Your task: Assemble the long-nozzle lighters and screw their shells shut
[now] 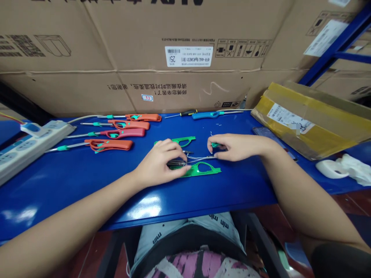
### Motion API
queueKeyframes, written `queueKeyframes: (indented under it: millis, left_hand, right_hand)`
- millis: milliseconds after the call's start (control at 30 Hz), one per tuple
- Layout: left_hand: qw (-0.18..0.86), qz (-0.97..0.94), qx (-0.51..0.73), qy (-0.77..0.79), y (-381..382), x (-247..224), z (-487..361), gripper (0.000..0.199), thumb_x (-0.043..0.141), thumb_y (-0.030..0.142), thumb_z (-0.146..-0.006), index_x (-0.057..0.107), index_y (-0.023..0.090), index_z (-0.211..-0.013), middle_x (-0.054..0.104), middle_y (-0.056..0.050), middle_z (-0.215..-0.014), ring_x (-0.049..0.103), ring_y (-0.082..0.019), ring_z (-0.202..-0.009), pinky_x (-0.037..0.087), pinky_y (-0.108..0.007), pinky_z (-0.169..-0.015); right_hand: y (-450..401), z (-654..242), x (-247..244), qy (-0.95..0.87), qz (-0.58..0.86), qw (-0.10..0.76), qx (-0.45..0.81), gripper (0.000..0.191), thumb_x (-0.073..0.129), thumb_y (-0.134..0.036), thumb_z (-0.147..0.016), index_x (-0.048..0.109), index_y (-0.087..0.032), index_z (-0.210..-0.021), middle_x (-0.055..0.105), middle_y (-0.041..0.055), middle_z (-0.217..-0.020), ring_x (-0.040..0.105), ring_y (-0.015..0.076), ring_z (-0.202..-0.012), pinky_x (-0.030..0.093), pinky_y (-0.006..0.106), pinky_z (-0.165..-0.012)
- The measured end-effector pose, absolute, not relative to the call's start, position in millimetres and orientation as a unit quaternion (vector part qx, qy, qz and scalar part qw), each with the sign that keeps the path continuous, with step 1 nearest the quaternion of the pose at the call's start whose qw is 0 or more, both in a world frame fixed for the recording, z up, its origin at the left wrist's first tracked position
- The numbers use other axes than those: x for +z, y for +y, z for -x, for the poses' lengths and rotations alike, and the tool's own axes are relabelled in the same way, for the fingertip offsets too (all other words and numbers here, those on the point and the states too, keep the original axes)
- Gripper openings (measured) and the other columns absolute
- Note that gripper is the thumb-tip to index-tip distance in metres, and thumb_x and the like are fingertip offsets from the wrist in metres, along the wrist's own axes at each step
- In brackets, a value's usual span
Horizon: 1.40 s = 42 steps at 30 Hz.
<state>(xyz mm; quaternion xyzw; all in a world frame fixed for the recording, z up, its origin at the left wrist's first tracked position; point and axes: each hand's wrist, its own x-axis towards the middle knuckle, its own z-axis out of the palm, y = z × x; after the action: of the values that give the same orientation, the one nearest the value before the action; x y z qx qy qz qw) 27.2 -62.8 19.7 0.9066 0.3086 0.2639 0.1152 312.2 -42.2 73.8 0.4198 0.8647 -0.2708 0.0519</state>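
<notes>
The long, bright green plastic half-shell with an oval finger hole [203, 172] lies on the shiny, smooth blue table [162, 204], partly under the left hand [162, 162]. It looks light and stiff, and thin bits might crack if squeezed hard. It may slide on that slick top, so the long edges beside the hole seem a good place to hold.

The left hand is curled around a dark, see-through tube [175, 163], with the thumb by its tip. That tube looks smooth and small, so a soft pinch on its sides should do.

Thin pale strands [199, 158] stretch toward the right hand [240, 147]. They look bendy and easy to pull loose. The right hand's fingers are bent, with a small green piece [215, 145] showing between them, but I cannot tell if they grip it.

Another green half-shell [188, 139] lies just behind. Farther left are four orange and red lighters with silver necks [116, 144]. A blue lighter [205, 115] lies at the back.
</notes>
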Motion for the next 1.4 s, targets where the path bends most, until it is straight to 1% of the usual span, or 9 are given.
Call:
queueKeyframes:
  millis: [133,267,400,567,767,1000,1100,1233,1400]
  left_hand:
    - [0.108,-0.935,0.188,0.28,-66.6,24.9,-26.2,0.034,0.073,0.053,-0.084,0.075,0.025,-0.104,0.071,-0.005,-0.104,0.063,-0.024,-0.1,0.041,-0.039,-0.089]
    - [0.117,-0.93,0.18,0.299,-64.5,22.4,-25.3,0.028,0.071,0.05,-0.087,0.075,0.025,-0.1,0.07,-0.005,-0.105,0.062,-0.024,-0.101,0.04,-0.038,-0.09]
    - [0.112,-0.927,0.185,0.306,-62.0,19.8,-24.4,0.027,0.071,0.049,-0.087,0.076,0.025,-0.099,0.07,-0.004,-0.102,0.062,-0.023,-0.099,0.04,-0.038,-0.09]
    - [0.106,-0.922,0.203,0.312,-59.5,16.8,-22.5,0.026,0.073,0.047,-0.087,0.077,0.025,-0.101,0.069,-0.005,-0.101,0.062,-0.023,-0.097,0.041,-0.038,-0.089]
    - [0.104,-0.917,0.215,0.319,-57.0,14.6,-22.0,0.029,0.074,0.049,-0.086,0.077,0.025,-0.1,0.07,-0.004,-0.1,0.062,-0.021,-0.094,0.04,-0.036,-0.085]
    - [0.108,-0.908,0.224,0.337,-57.8,17.0,-22.8,0.031,0.076,0.051,-0.082,0.073,0.022,-0.094,0.07,-0.003,-0.097,0.06,-0.021,-0.091,0.04,-0.036,-0.084]
    - [0.113,-0.906,0.215,0.348,-59.6,19.7,-23.2,0.036,0.074,0.051,-0.083,0.069,0.021,-0.103,0.07,-0.004,-0.106,0.06,-0.023,-0.097,0.041,-0.037,-0.087]
    - [0.103,-0.917,0.181,0.341,-61.4,20.8,-24.4,0.058,0.072,0.059,-0.083,0.064,0.024,-0.128,0.065,-0.008,-0.12,0.058,-0.028,-0.11,0.039,-0.042,-0.094]
    - [0.097,-0.922,0.161,0.337,-59.8,16.3,-25.0,0.058,0.068,0.06,-0.086,0.065,0.023,-0.13,0.063,-0.01,-0.123,0.057,-0.029,-0.113,0.039,-0.045,-0.098]
  right_hand:
    - [-45.7,-309.4,74.4,0.862,-0.415,0.107,-0.271,0.019,0.064,-0.035,-0.083,0.057,-0.023,-0.097,0.061,-0.0006,-0.083,0.05,0.015,-0.066,0.037,0.026,-0.059]
    - [-43.3,-305.0,69.9,0.852,-0.448,0.103,-0.252,0.025,0.062,-0.044,-0.088,0.058,-0.023,-0.102,0.064,0.0012,-0.083,0.053,0.016,-0.066,0.037,0.027,-0.059]
    - [-40.0,-306.1,68.9,0.868,-0.425,0.056,-0.251,0.02,0.058,-0.041,-0.093,0.063,-0.021,-0.095,0.067,0.0026,-0.084,0.055,0.016,-0.068,0.038,0.027,-0.062]
    - [-43.6,-308.6,77.6,0.868,-0.398,-0.02,-0.298,0.022,0.064,-0.041,-0.09,0.065,-0.02,-0.092,0.071,0.0027,-0.092,0.059,0.0148,-0.073,0.043,0.027,-0.07]
    - [-46.0,-305.6,78.0,0.862,-0.37,0.023,-0.346,0.019,0.07,-0.039,-0.085,0.068,-0.02,-0.088,0.072,0.001,-0.092,0.062,0.0156,-0.08,0.046,0.027,-0.075]
    - [-41.2,-309.2,71.6,0.876,-0.365,0.054,-0.31,0.015,0.07,-0.035,-0.084,0.07,-0.022,-0.091,0.071,0.0001,-0.091,0.062,0.0169,-0.084,0.044,0.027,-0.075]
    - [-41.0,-310.6,72.7,0.88,-0.363,0.052,-0.301,0.015,0.069,-0.034,-0.085,0.071,-0.022,-0.093,0.072,0.0003,-0.093,0.062,0.0166,-0.082,0.043,0.027,-0.075]
    - [-42.7,-307.4,74.1,0.878,-0.363,0.035,-0.309,0.028,0.072,-0.044,-0.084,0.07,-0.021,-0.1,0.073,0.0016,-0.101,0.062,0.0167,-0.083,0.042,0.026,-0.073]
    - [-44.3,-291.3,60.7,0.88,-0.403,-0.067,-0.242,0.03,0.064,-0.044,-0.091,0.07,-0.02,-0.107,0.073,0.0031,-0.092,0.059,0.0156,-0.073,0.039,0.027,-0.07]
